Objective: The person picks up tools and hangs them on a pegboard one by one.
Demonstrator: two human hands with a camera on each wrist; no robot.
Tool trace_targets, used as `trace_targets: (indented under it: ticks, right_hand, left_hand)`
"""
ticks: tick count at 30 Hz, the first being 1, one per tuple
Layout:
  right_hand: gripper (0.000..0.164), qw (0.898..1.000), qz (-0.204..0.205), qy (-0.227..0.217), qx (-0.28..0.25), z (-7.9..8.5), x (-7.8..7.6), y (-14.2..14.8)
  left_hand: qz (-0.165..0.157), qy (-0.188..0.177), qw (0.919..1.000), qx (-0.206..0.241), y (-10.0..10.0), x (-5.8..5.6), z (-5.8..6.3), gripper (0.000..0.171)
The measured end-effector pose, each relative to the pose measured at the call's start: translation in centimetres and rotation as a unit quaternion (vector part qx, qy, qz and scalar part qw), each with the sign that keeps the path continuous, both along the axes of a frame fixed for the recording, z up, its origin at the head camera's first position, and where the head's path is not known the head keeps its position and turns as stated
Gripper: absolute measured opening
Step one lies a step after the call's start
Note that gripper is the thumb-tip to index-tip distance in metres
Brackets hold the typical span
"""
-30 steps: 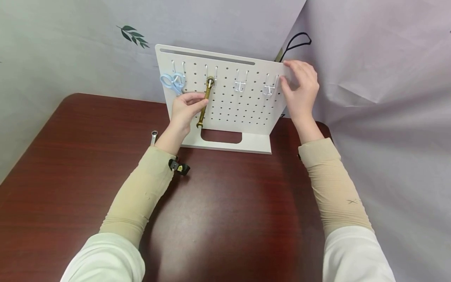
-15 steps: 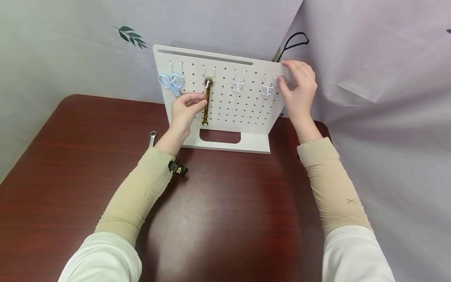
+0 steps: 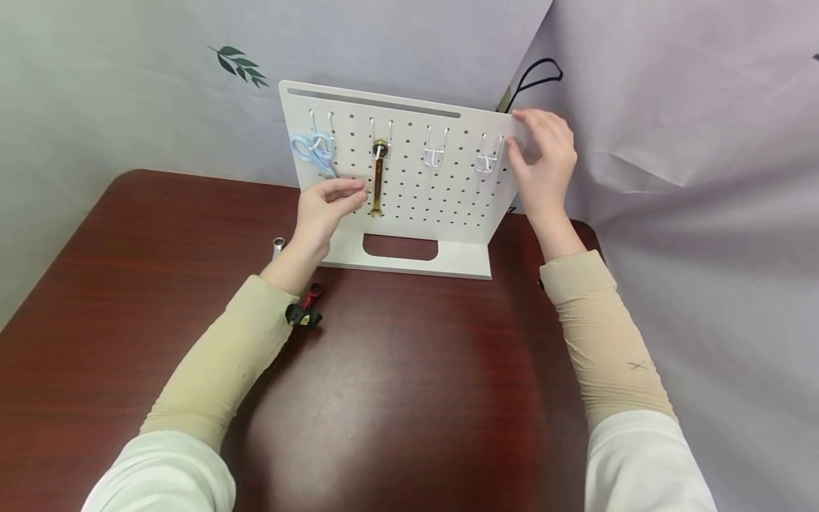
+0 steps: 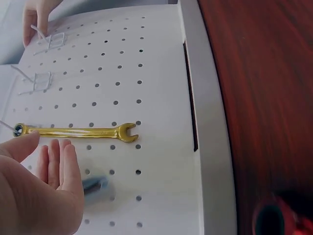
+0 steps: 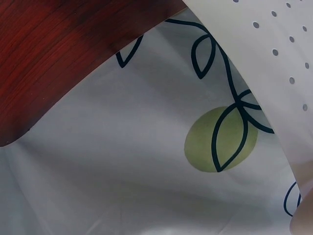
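Note:
A white pegboard [image 3: 441, 195] stands upright on its base. A gold combination wrench [image 3: 378, 181] hangs by its ring end from the second hook, jaw end down. My left hand [image 3: 326, 210] is just left of it, holding nothing; the left wrist view shows the wrench [image 4: 83, 132] beside the thumb and loosely bent fingers. Light-blue scissors [image 3: 313, 151] hang on the leftmost hook, their lower part behind the left hand. My right hand [image 3: 547, 160] grips the board's upper right edge, thumb in front and fingertips on the top corner.
Two white hooks [image 3: 434, 156] on the right half hold nothing. A silver wrench [image 3: 278, 245] lies on the dark red table [image 3: 409, 370] behind the left forearm. Beside the left wrist lies a red ring-ended tool [image 3: 311, 293]. A patterned curtain [image 3: 678, 142] hangs behind.
My left hand has let go of the gold wrench and moved left, away from it. The wrench has swung to hang nearly straight down. My right hand stays on the board's corner.

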State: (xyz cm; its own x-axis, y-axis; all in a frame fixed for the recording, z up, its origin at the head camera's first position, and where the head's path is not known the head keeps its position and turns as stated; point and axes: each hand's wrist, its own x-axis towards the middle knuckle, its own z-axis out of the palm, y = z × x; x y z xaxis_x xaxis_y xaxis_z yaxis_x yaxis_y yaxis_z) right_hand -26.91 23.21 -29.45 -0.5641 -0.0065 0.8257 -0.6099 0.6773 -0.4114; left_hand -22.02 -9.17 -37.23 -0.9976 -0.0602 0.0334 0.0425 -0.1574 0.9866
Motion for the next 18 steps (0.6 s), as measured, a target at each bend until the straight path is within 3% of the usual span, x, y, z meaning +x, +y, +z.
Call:
trace_targets:
  ticks: [12, 18]
  right_hand:
    - [0.026, 1.0, 0.005, 0.004, -0.002, 0.0, -0.2, 0.1]
    - [0.026, 1.0, 0.003, 0.001, -0.003, -0.1, -0.2, 0.1]
  left_hand:
    - [-0.025, -0.017, 0.9975, -0.063, -3.9, 3.7, -0.4, 0.033]
    - [-0.03, -0.022, 0.9894, -0.14, -5.9, 5.4, -1.3, 0.034]
